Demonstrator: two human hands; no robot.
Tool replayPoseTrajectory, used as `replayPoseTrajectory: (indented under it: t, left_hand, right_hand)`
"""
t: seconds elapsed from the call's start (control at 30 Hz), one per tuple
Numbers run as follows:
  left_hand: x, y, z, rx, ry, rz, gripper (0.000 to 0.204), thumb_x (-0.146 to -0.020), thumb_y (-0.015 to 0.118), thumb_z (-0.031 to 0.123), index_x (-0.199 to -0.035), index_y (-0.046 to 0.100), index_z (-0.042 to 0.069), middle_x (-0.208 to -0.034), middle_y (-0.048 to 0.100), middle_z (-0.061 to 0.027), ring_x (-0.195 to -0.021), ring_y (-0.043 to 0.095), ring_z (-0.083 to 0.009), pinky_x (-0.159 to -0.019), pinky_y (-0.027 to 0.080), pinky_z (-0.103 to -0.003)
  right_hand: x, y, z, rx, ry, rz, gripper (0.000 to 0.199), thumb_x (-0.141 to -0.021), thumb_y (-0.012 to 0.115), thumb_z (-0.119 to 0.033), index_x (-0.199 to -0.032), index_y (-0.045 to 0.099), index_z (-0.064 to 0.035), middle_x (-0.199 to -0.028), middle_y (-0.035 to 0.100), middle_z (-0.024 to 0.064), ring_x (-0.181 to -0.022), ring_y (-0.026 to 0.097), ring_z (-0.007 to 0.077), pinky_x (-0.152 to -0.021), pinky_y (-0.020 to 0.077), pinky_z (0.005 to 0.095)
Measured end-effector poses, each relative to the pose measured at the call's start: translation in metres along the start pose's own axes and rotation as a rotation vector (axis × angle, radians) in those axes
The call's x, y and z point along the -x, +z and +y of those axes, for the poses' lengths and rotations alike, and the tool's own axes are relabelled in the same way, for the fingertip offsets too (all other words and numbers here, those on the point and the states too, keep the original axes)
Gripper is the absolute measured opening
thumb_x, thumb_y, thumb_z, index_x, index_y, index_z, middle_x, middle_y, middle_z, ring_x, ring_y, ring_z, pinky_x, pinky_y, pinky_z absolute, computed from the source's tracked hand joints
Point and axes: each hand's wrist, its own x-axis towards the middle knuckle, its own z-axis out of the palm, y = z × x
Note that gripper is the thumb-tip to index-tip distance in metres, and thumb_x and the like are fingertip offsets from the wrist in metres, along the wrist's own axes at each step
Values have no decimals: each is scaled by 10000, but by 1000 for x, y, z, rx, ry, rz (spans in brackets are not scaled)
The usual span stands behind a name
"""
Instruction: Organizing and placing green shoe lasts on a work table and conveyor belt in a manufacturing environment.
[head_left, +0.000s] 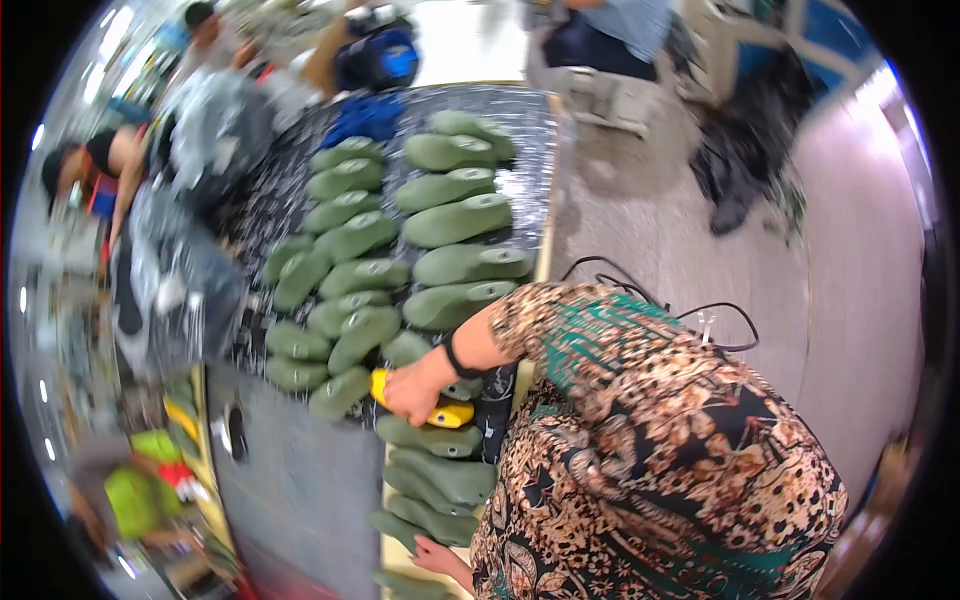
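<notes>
The right hand (412, 390) of the person is near the centre of the frame, and its grip is closed around the yellow shoe form (452, 414). The two ends of this form show on both sides of the hand; it lies slantwise among many green shoe forms (457, 221), which stand in rough rows on the table (300, 480). One of the green forms lies just below it in the frame, and others are partly hidden behind the hand and wrist. Whether the yellow form rests on them or is a little raised, I cannot tell.

The left hand (440, 558) is at the lower middle of the frame, beside the lower green forms. Its fingers are close to one of them, but I cannot tell if the grip is holding it or only touching.

In my judgement, the step in hand is taking hold of, or placing, the yellow form. The next move seems to call for a steady grip and a straight lift or a careful release, because the neighbours are very near and could easily be pushed out of their row.
</notes>
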Motion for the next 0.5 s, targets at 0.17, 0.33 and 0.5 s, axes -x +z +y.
replayPoseTrajectory:
  t: [0.17, 0.33, 0.5]
  left_hand:
    - [-75, 9, -24, -366, 240, -105, 478, -819, 564, 385, -1021, 601, -47, -967, 452, -257, -847, 488, -388, -796, 404, -462]
    - [-80, 29, 44, -427, 460, -108, 492, -797, 582, 395, -1015, 606, -45, -965, 453, -251, -844, 490, -390, -792, 405, -464]
    - [-6, 34, 47, -393, 297, 45, 506, -776, 600, 405, -1009, 611, -44, -962, 454, -245, -841, 491, -393, -788, 406, -467]
  right_hand:
    - [-5, 1, -13, 4, 30, 33, 281, -653, 547, -286, -723, 681, -49, -761, 651, 148, -733, 607, 337, -692, 463, 435]
    - [-6, 1, -16, -42, -13, 40, 320, -687, 560, -318, -790, 679, -39, -821, 651, 167, -788, 604, 340, -746, 457, 418]
    - [-11, 1, -9, -125, 17, 152, 305, -613, 600, -287, -700, 650, 0, -760, 638, 192, -748, 615, 347, -716, 480, 430]
